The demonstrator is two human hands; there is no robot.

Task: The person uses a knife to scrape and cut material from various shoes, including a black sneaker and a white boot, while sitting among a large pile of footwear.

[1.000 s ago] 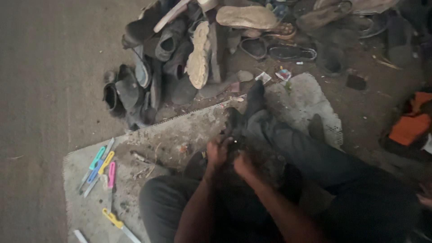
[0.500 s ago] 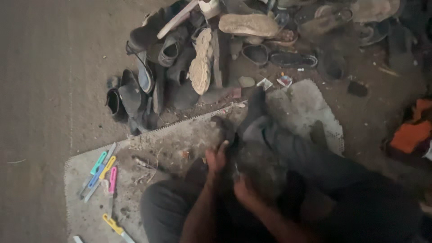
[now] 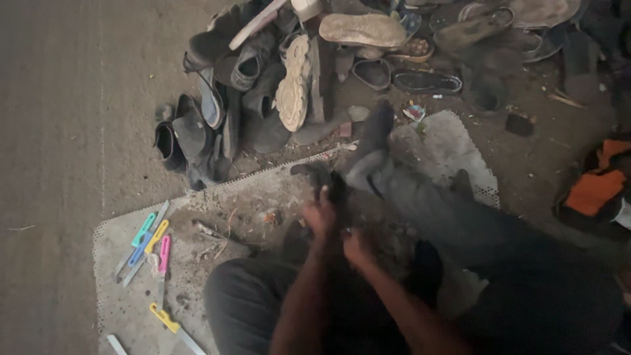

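Note:
I sit on a pale mat [image 3: 250,204] with my legs in dark trousers stretched across it. My left hand [image 3: 320,215] reaches forward and grips a dark shoe [image 3: 314,174] that rests between my knees. Just behind and to the right of it, my right hand [image 3: 358,248] lies close to my lap with the fingers curled. This part of the picture is too dark to show whether the right hand has anything in it. My sock-covered foot [image 3: 376,128] points toward the shoe pile.
A big pile of worn shoes and soles [image 3: 296,85] lies on the ground beyond the mat. Several cutters with coloured handles [image 3: 150,242] lie on the mat's left side, a yellow one [image 3: 164,320] nearer me. An orange and black bag [image 3: 595,187] sits at the right.
My hands were together over the shoe. The left hand has pushed forward along it while the right drew back toward my lap. The view has shifted slightly.

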